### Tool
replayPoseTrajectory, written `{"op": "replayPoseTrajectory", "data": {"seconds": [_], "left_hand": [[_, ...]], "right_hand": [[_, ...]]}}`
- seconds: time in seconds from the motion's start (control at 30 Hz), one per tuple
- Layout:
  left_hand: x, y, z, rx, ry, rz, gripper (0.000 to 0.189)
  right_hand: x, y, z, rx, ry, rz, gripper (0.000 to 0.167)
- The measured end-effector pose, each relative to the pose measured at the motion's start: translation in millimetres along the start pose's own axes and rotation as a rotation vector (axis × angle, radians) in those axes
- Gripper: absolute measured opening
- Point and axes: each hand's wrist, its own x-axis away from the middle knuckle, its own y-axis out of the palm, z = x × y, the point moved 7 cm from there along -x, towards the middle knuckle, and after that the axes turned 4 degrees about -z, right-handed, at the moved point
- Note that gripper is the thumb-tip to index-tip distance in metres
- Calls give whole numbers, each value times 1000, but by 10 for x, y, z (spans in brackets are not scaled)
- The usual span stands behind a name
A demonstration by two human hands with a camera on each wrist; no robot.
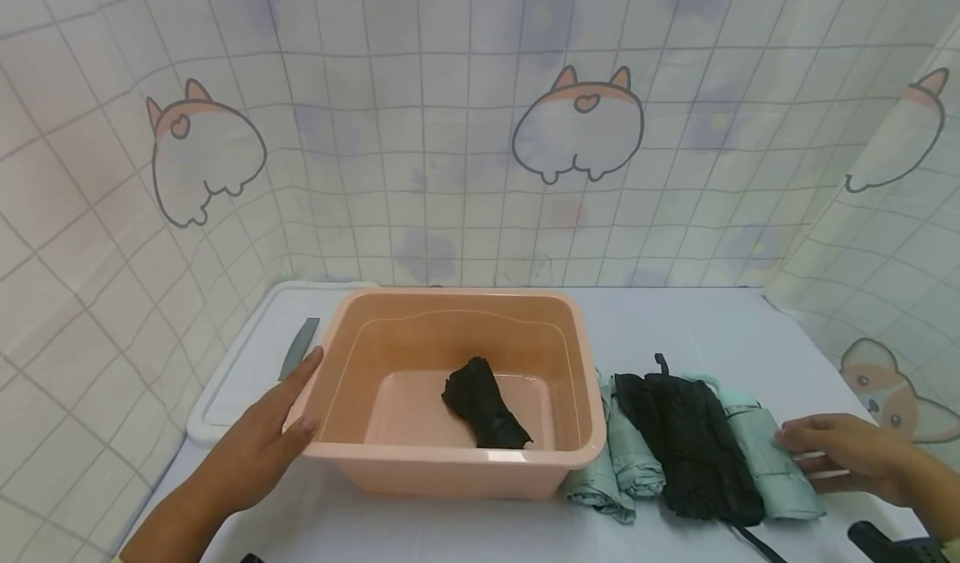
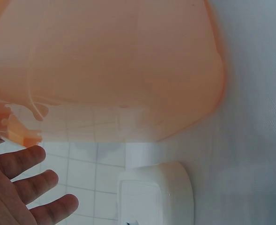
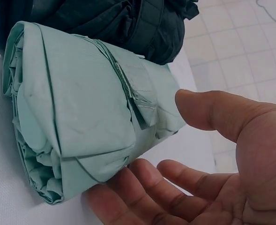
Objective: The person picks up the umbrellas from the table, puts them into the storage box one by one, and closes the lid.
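Observation:
A peach plastic basin [image 1: 420,456] stands in the middle of the head view, with a small rolled black fabric bundle [image 1: 487,405] lying inside. My left hand [image 1: 273,430] is at its left side, fingers extended along the wall and thumb by the near corner; the left wrist view shows spread fingers [image 2: 48,208]. On the right, my right hand [image 1: 862,455] reaches a rolled mint-green fabric bundle [image 1: 772,463]. In the right wrist view its fingertips lie against the roll's lower edge, and the thumb stands loosely at the end of the roll.
Beside the mint roll lies a larger black bundle [image 1: 686,446] with a strap. Two more mint rolls [image 1: 633,455] sit between it and the basin. Behind my left hand, a white tray-like board [image 1: 247,380] carries a grey blade-shaped piece [image 1: 300,346]. Patterned sheeting [image 1: 465,130] encloses the table.

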Motion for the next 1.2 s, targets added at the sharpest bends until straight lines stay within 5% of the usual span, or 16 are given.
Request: {"op": "replayPoseTrajectory", "data": {"seconds": [1.2], "left_hand": [[5, -30, 38, -20, 10, 14, 68]], "right_hand": [[-5, 109, -44, 17, 6, -51, 86]]}}
